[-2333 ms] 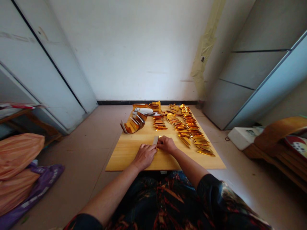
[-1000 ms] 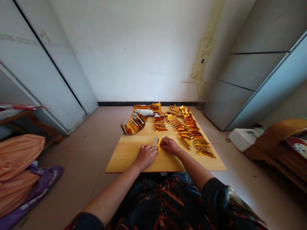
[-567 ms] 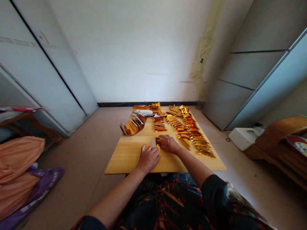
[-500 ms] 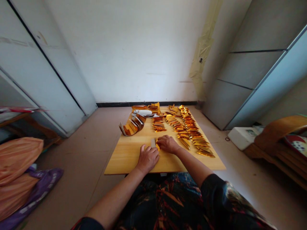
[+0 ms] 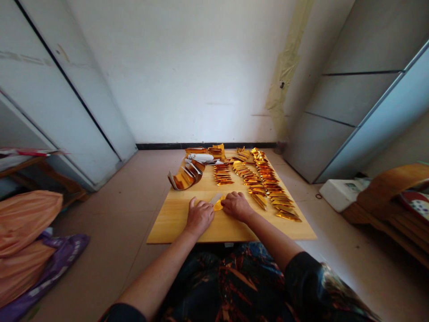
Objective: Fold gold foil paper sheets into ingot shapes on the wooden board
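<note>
My right hand (image 5: 237, 206) curls against the gold foil (image 5: 218, 205) on the wooden board (image 5: 167, 235), my left hand (image 5: 199, 218) sits beside the pale strip (image 5: 216, 198), I can't tell if either grips, and a slip could crease the foil or knock the foil rows (image 5: 264, 183).

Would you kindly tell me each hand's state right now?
Left hand: open, on the wooden board.
Right hand: on a gold foil piece, grip unclear.

A small room in a home, white cabinet doors (image 5: 67, 89), tiled floor (image 5: 100, 214), stuffed plastic bags (image 5: 27, 223), wooden furniture (image 5: 392, 188) with patterned cushion (image 5: 415, 201)
</note>
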The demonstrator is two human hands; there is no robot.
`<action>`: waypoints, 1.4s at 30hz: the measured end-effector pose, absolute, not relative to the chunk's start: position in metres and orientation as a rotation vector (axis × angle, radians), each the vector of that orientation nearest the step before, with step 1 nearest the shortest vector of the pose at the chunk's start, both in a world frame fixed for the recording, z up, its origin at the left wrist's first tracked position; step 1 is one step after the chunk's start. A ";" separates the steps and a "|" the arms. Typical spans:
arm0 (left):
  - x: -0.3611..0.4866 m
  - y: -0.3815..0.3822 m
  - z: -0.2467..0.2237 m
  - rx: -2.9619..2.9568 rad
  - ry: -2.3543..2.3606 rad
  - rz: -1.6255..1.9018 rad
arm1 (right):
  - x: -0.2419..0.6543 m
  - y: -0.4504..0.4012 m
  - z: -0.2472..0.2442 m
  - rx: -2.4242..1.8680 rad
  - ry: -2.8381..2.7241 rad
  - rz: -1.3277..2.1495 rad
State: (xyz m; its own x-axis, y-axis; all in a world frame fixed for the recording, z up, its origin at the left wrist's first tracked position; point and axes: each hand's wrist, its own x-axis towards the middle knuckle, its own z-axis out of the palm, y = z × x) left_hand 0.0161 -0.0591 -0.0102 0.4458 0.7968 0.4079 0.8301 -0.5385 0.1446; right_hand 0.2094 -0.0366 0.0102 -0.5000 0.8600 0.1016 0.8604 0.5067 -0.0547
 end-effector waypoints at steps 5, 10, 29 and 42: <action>0.015 -0.054 -0.012 -2.510 -1.549 -0.643 | 0.200 -0.046 0.012 -1.513 -2.638 -0.012; 0.017 -0.054 -0.012 -2.402 -1.677 -0.596 | 0.186 -0.059 0.009 -1.478 -2.660 0.049; 0.014 -0.046 -0.021 -2.497 -1.584 -0.604 | 0.206 -0.068 -0.020 -1.128 -2.695 -0.256; 0.019 -0.046 -0.023 -2.600 -1.601 -0.586 | 0.201 -0.049 -0.017 -1.419 -2.598 -0.038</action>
